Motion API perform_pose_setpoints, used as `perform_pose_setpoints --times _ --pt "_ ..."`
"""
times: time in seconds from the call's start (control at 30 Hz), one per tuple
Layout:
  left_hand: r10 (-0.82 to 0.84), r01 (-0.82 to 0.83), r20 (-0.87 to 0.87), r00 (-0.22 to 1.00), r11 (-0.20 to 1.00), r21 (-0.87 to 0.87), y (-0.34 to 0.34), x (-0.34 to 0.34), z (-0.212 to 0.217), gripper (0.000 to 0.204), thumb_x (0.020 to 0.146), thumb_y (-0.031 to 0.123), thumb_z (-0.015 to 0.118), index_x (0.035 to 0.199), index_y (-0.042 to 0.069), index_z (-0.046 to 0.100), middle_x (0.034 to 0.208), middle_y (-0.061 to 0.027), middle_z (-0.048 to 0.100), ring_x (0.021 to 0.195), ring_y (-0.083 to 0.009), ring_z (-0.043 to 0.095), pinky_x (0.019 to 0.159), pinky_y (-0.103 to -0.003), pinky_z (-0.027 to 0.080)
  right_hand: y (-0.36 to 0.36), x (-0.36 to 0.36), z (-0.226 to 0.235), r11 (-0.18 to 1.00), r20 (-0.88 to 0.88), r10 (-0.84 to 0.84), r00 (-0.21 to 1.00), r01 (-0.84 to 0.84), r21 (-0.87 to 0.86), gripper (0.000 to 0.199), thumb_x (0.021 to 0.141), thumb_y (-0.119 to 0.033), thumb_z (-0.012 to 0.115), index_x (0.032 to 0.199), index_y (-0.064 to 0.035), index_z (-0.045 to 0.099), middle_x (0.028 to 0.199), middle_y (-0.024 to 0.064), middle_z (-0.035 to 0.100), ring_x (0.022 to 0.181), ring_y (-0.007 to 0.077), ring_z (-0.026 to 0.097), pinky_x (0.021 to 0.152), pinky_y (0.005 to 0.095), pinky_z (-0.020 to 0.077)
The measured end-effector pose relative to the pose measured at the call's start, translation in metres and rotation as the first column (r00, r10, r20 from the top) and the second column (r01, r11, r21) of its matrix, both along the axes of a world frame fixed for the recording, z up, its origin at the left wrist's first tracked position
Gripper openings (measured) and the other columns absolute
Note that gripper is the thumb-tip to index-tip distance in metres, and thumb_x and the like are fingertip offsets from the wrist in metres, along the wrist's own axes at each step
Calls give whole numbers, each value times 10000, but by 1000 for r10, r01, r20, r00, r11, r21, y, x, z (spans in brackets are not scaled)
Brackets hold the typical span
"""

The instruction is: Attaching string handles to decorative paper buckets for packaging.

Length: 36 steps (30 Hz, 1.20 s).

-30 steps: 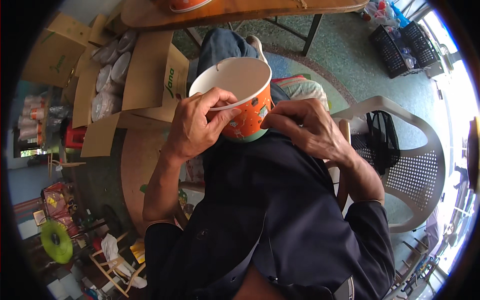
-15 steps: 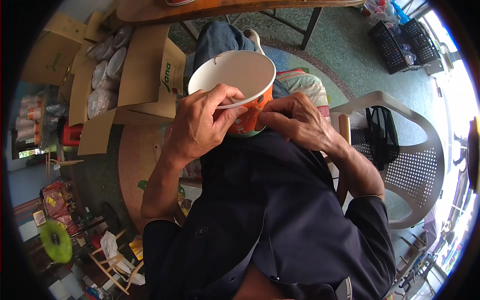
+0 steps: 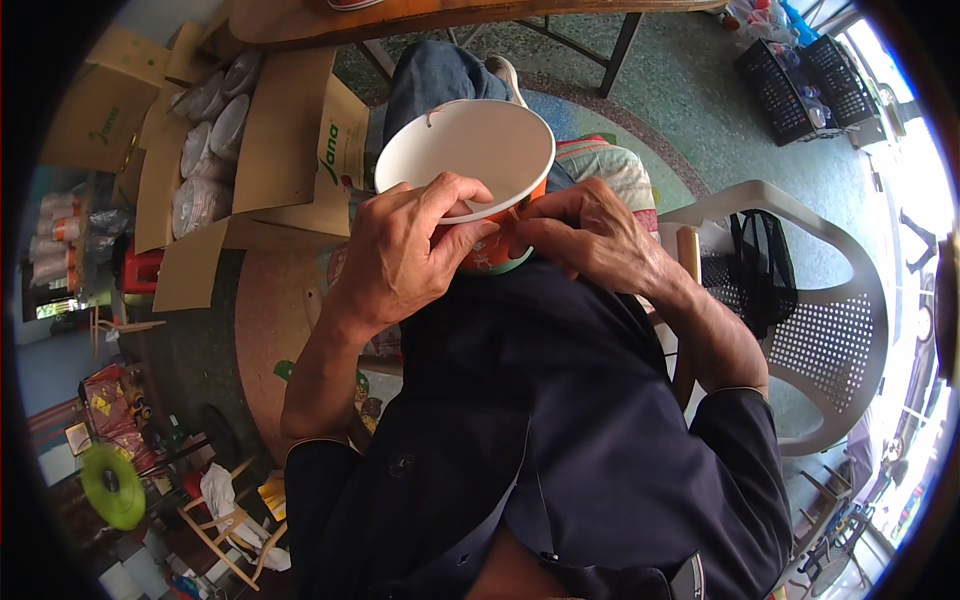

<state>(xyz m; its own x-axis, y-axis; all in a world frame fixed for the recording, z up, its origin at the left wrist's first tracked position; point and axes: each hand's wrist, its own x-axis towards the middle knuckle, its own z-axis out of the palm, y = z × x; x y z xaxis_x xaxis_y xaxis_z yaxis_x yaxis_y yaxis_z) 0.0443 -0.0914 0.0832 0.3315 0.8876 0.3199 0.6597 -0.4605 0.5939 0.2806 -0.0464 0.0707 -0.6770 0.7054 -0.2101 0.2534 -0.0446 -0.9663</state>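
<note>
Head view, from the left: a cardboard box [image 3: 105, 115] and an open carton [image 3: 345, 140], both with green lettering, the latter holding wrapped containers [image 3: 203, 207]; a wooden table [image 3: 450, 14] along the top; the left hand [image 3: 400, 240] pinching the rim of a paper tub [image 3: 460, 150], orange-printed outside and white inside, before the dark shirt [image 3: 470, 380]; the right hand [image 3: 592, 238], fingers bunched at its wall, whether gripping anything I cannot tell; speckled green floor [image 3: 690, 95]; pale plastic chair [image 3: 825, 345]; black crate [image 3: 780, 90].

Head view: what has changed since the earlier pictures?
The bare right hand moved slightly leftward, closer to the bare left hand's thumb. The round, orange paper tub with white inside shows more of its mouth. The left hand still pinches its rim.
</note>
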Motion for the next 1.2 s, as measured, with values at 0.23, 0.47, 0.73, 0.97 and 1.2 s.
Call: perform_pose_setpoints --times 0.23,0.47,0.73,0.97,1.2 --pt "-28 29 42 999 999 -34 -1 2 1 253 922 183 796 1098 80 647 793 -104 751 763 -300 754 681 -390 556 0 -1 2 1000 10 -18 1000 19 -15 286 964 -220 612 990 5 787 632 -16 575 569 44 477 516 264 370" --pt "-52 54 29 998 997 -60 0 3 11 194 1026 121 630 1208 53 647 886 -178 757 824 -352 760 748 -432 590 1 1 2 999 20 -12 1000 13 -35 286 961 -226 615 1004 -15 803 641 -18 590 575 41 478 529 272 372" --pt "-195 199 45 980 975 -100 13 -1 9 232 968 -8 602 1178 6 699 966 -206 749 911 -380 739 804 -428 585 6 -1 4 998 19 60 998 -61 22 285 1011 -262 643 1101 -45 806 672 -40 594 624 40 533 555 241 448" --pt "-238 242 43 970 951 -192 26 4 20 143 939 5 651 1058 5 731 944 -182 748 867 -351 733 763 -421 568 5 -1 3 997 19 46 999 -47 68 235 981 -195 661 1054 -15 794 657 39 623 630 55 508 569 306 420" --pt "-234 229 -120 965 972 -58 30 6 21 28 903 25 683 923 28 664 840 -129 711 815 -334 708 733 -438 550 8 -2 8 993 7 36 999 -36 116 226 994 -211 686 1050 -18 789 672 73 632 630 75 516 577 315 432"
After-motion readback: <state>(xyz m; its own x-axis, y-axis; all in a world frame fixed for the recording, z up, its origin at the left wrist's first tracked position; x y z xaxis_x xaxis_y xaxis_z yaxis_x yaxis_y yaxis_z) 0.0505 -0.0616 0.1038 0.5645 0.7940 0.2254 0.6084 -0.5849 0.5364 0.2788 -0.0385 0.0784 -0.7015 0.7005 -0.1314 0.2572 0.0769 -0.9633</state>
